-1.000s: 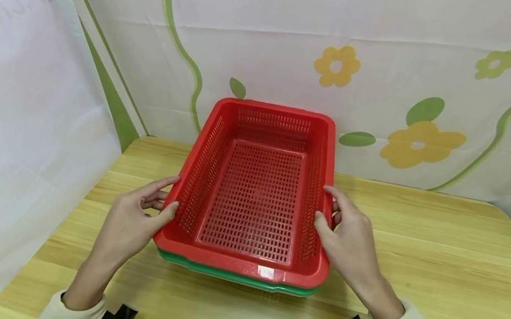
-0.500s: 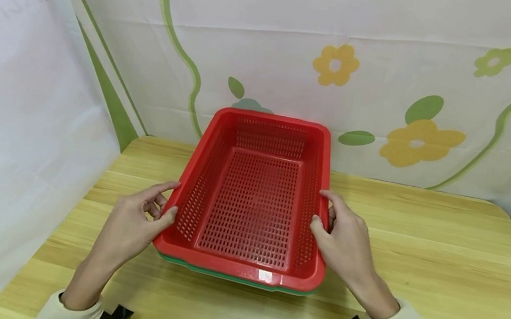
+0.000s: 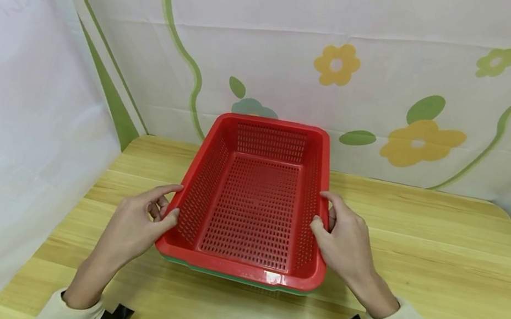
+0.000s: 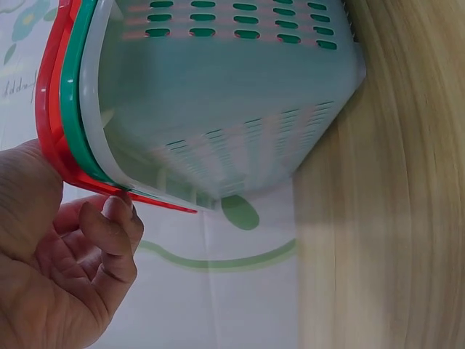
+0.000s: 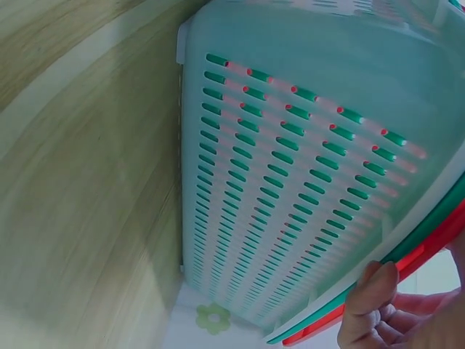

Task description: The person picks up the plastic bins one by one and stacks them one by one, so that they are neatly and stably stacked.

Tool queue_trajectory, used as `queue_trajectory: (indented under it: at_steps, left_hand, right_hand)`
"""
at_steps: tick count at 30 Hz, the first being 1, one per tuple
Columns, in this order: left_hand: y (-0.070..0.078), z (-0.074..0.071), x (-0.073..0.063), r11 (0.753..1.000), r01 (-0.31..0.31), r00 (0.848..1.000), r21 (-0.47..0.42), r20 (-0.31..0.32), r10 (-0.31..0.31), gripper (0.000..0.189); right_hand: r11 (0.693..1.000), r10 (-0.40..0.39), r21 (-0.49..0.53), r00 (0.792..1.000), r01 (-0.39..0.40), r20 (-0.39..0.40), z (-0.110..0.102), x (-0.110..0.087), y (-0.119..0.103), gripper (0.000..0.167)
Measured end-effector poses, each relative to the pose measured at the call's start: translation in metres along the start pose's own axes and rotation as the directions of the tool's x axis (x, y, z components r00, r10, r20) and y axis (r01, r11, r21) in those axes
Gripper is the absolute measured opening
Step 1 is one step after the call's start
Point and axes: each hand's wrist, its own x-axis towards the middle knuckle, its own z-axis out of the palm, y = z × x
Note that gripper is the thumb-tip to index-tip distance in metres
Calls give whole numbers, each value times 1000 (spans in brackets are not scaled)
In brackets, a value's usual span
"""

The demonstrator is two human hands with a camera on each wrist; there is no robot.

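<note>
A red perforated plastic basket (image 3: 218, 266) is nested on top of a stack in the middle of the head view. Beneath its rim runs the rim of a green basket (image 4: 70, 94), and a translucent whitish basket (image 5: 320, 33) forms the outside. My left hand (image 3: 131, 226) grips the red basket's left rim, thumb above and fingers curled under it. On the opposite side my right hand (image 3: 346, 243) holds the right rim the same way. Both wrist views show curled fingers close to the layered rims. Inside, the red basket has nothing in it.
The stack is over a light wooden table (image 3: 446, 256), its base right at the surface in both wrist views. Behind stands a white curtain (image 3: 276, 29) printed with flowers and vines. Another white cloth (image 3: 26, 117) hangs along the left side.
The red basket has moved down into the stack, its far rim lower in view. Less of the green rim shows at the front. Both hands have stayed on the rim and shifted slightly with it.
</note>
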Motion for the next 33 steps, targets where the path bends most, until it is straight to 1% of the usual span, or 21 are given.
queue_trajectory:
  at_steps: [7, 14, 18, 24, 33]
  left_hand:
    - [3, -1, 1, 1000, -1, 1000, 6, 2, 1, 43]
    - [3, -3, 1, 1000, 4, 1000, 6, 8, -4, 43]
    - [3, -3, 1, 1000, 4, 1000, -4, 12, -4, 43]
    - [2, -3, 1, 1000, 22, 999, -15, 25, -22, 44]
    - [0, -3, 2, 998, 43, 998, -48, 54, -41, 47]
  right_hand:
    - [1000, 3, -9, 1000, -3, 4, -1, 0, 1, 49]
    - [999, -18, -41, 1000, 17, -12, -1, 0, 1, 48]
    - [998, -15, -58, 1000, 14, -17, -1, 1, 1, 48]
    - [997, -9, -81, 1000, 8, -16, -1, 1, 1, 48]
    - [997, 9, -78, 1000, -8, 0, -1, 1, 2, 47]
